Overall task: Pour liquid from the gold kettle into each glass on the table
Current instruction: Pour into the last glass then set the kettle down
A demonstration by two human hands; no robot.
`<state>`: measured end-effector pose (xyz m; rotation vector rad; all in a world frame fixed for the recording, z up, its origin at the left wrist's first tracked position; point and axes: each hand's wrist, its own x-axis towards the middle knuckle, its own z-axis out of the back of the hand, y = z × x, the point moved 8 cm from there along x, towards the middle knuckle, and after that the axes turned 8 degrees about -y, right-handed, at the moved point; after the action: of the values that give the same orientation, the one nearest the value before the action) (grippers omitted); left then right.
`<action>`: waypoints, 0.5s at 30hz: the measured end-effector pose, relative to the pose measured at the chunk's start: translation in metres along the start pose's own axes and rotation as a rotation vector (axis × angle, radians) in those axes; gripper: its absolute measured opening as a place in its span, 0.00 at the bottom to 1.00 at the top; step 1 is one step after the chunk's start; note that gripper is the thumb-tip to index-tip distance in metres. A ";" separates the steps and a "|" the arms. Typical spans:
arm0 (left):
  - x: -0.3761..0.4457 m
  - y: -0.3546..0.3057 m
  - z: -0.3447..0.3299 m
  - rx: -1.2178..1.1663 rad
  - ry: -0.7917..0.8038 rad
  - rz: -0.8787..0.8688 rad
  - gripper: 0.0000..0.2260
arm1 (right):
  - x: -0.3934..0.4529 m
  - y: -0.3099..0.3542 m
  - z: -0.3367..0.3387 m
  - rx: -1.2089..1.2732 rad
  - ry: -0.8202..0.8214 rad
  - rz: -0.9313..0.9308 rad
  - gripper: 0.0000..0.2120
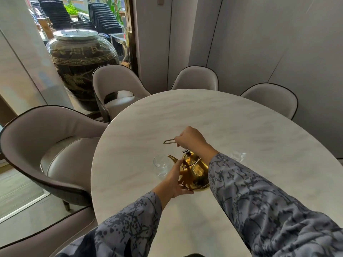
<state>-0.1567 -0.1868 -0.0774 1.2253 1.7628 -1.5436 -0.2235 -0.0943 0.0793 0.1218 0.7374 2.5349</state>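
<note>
The gold kettle (195,170) stands on the round white marble table (204,115), its spout pointing left over the rim of a clear glass (161,165). My right hand (190,136) is closed around the kettle's raised wire handle above the lid. My left hand (175,179) presses against the kettle's left side and base. A second clear glass (238,156) sits to the right, partly hidden behind my right forearm. No liquid is visible in the left glass.
Beige padded chairs ring the table: one at the near left (53,145), one at the far left (116,89), two at the far side (196,78). A large dark ceramic jar (79,60) with a metal lid stands by the window.
</note>
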 end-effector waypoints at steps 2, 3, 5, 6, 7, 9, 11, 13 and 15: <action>0.001 0.001 0.003 0.025 -0.016 -0.018 0.41 | -0.004 -0.008 -0.001 0.041 -0.009 -0.006 0.14; 0.001 0.001 0.005 0.043 -0.030 -0.032 0.40 | -0.006 -0.011 -0.001 0.065 -0.014 -0.007 0.14; 0.001 0.002 0.008 0.085 -0.059 -0.062 0.37 | -0.012 -0.021 0.000 0.118 -0.027 -0.012 0.14; 0.002 0.003 0.010 0.109 -0.072 -0.076 0.36 | -0.015 -0.025 0.000 0.142 -0.032 -0.018 0.14; 0.003 0.004 0.011 0.134 -0.085 -0.091 0.34 | -0.018 -0.030 0.000 0.165 -0.034 -0.025 0.14; 0.005 0.005 0.013 0.179 -0.116 -0.121 0.32 | -0.023 -0.041 -0.001 0.219 -0.033 -0.048 0.14; 0.007 0.007 0.014 0.207 -0.144 -0.141 0.31 | -0.029 -0.052 -0.001 0.268 -0.035 -0.070 0.15; 0.008 0.011 0.012 0.225 -0.166 -0.165 0.33 | -0.034 -0.063 0.003 0.315 -0.044 -0.089 0.16; 0.007 0.014 0.008 0.236 -0.192 -0.209 0.36 | -0.039 -0.078 0.007 0.375 -0.060 -0.128 0.18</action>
<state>-0.1498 -0.1929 -0.0922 0.9807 1.6621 -1.9660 -0.1542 -0.0528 0.0469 0.2656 1.1502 2.2388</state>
